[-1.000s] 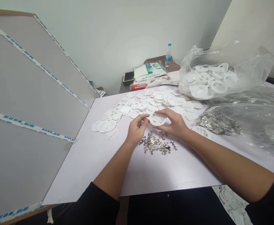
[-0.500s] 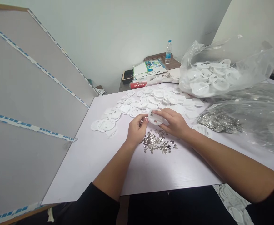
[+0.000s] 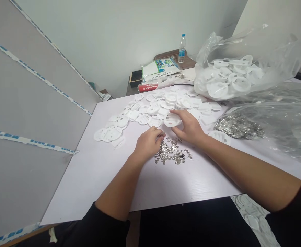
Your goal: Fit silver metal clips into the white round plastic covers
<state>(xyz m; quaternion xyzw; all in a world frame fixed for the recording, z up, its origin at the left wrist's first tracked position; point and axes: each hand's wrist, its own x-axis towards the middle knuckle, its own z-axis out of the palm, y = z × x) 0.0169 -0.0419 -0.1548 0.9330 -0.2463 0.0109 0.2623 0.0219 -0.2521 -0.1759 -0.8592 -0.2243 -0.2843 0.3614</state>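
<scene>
My right hand (image 3: 188, 127) grips a round white plastic disc (image 3: 172, 120) at its right side, with fingers over the far edge and thumb near the close edge. The disc has small slots and a few dark or reddish marks on it. Beside the left part of a pile of small silver metal clips (image 3: 172, 151) is my left hand (image 3: 149, 142), its fingertips pinched together. Whatever lies between those fingertips is too small to name. Behind both hands spreads a heap of similar white discs (image 3: 152, 109).
A clear bag of white discs (image 3: 232, 79) stands at the back right. Before it lies a clear bag of metal pieces (image 3: 240, 127). A water bottle (image 3: 182, 49) and printed packets (image 3: 160, 68) are at the back. A grey partition (image 3: 32, 113) borders the table's left.
My left hand has come away from the disc and moved down towards the metal clips. My right hand still has the disc, its thumb and fingers wider apart. The view has shifted slightly.
</scene>
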